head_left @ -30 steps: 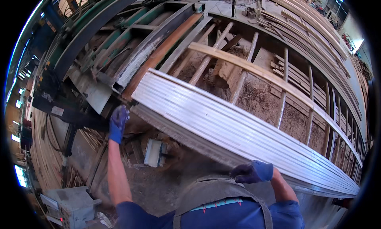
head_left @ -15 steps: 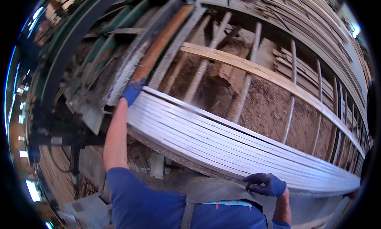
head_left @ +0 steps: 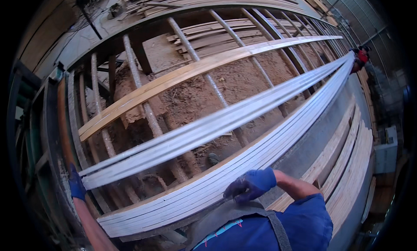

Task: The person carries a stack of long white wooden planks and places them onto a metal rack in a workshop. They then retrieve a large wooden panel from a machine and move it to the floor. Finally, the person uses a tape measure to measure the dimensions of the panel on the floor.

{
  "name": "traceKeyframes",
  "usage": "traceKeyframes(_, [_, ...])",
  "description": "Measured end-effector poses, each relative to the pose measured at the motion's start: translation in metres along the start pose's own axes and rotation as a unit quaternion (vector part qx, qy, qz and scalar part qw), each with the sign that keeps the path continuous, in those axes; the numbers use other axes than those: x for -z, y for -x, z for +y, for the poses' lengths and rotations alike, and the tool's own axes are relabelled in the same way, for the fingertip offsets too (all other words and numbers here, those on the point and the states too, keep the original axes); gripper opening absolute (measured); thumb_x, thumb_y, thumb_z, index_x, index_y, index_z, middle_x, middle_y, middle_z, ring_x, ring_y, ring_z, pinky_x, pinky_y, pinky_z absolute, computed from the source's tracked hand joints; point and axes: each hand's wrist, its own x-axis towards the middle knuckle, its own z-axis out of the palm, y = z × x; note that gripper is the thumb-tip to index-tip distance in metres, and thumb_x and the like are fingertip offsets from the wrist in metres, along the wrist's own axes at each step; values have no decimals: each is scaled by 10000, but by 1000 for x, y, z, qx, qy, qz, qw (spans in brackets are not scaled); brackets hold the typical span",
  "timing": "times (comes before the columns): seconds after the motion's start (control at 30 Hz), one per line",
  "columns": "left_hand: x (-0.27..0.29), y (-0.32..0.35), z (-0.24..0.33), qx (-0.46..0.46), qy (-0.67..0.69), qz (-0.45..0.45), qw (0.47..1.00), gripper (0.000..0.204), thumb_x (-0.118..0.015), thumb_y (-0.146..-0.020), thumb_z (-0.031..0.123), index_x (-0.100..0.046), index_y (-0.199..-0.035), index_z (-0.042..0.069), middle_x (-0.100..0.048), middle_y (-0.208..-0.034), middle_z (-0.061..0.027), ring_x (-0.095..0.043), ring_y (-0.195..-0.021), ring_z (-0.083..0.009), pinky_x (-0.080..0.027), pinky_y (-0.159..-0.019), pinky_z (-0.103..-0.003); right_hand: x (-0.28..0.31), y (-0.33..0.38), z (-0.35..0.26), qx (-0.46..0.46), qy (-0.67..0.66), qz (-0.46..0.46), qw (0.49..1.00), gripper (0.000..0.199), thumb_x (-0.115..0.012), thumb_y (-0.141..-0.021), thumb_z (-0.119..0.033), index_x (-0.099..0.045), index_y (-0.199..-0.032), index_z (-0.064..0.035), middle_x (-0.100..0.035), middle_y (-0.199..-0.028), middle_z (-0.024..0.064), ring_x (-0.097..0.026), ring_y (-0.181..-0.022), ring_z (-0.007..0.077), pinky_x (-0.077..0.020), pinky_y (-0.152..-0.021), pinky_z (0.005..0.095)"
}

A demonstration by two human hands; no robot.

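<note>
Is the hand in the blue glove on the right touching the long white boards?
Touching. The head view shows the right hand lying on the near edge of the white boards, its fingers overlapping them with no gap.

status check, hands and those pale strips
Left hand grips lifted strip bundle end. Right hand rests on lower strip stack. Nothing blocking.

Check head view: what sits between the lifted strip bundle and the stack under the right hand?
A gap only: through it show the rack's metal bars and sawdust ground, between lifted bundle and stack.

Gloved hands (head_left: 251, 186) — long pale planks (head_left: 243, 164)
</note>
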Motion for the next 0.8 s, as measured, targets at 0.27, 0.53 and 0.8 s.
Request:
traceKeyframes(0.27, [30, -9, -12, -37, -97, 36, 994, 505, -608, -899, 563, -694, -1065, 93, -687, -900, -53, -619, -699, -144, -487, -568, -311, 67, -67, -14, -32, 326, 234, 915, 358, -605, -894, -319, -655, -1127, -51, -679, -999, 214, -646, -928, 390, -517, -814, 458])
traceKeyframes(0.53, [-49, 52, 45, -93, -138, -1, 986, 393, -630, -893, 542, -638, -959, 155, -649, -816, -5, -578, -671, -104, -443, -601, -269, 87, -126, 72, -299, -32, 265, 916, 462, -523, -959, -474, -599, -1213, -95, -684, -888, 152, -674, -693, 196, -521, -534, 332])
traceKeyframes(0.8, [29, -46, -25, -81, 5, -306, 949, 545, -326, -1023, 441, -438, -1420, 85, -529, -1363, -116, -504, -1246, -236, -366, -1085, -357, 110, -139, 62, -171, -146, 304, 926, 462, -618, -915, -447, -624, -1152, -50, -676, -802, 103, -660, -610, 142, -552, -535, 311])
